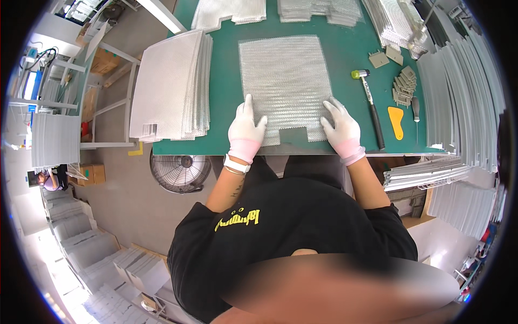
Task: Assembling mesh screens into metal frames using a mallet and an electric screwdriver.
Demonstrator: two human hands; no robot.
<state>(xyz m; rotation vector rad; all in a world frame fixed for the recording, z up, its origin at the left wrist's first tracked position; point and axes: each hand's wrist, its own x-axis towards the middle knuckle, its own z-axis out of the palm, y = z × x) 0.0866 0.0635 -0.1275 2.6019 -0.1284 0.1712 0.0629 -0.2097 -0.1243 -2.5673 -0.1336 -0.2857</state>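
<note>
A silvery metal mesh sheet (283, 70) lies flat on the green tabletop (224, 81), its notched edge toward me. My left hand (246, 127), in a white glove with a pink cuff, rests at the sheet's near left edge. Its fingers are stretched out and the thumb lies apart from them. On the opposite edge, my right hand (342, 127), gloved the same way, touches the mesh with fingers spread. Neither hand is closed around anything. Right of the sheet lies a hammer (371, 105) with a yellow-green and black head.
A tall stack of mesh sheets (167, 81) stands at left; more mesh piles (321, 9) line the far edge. At right are a yellow scraper (395, 121), a screwdriver (415, 112), beige plastic parts (404, 86) and racked grey panels (458, 92). A floor fan (181, 171) sits below.
</note>
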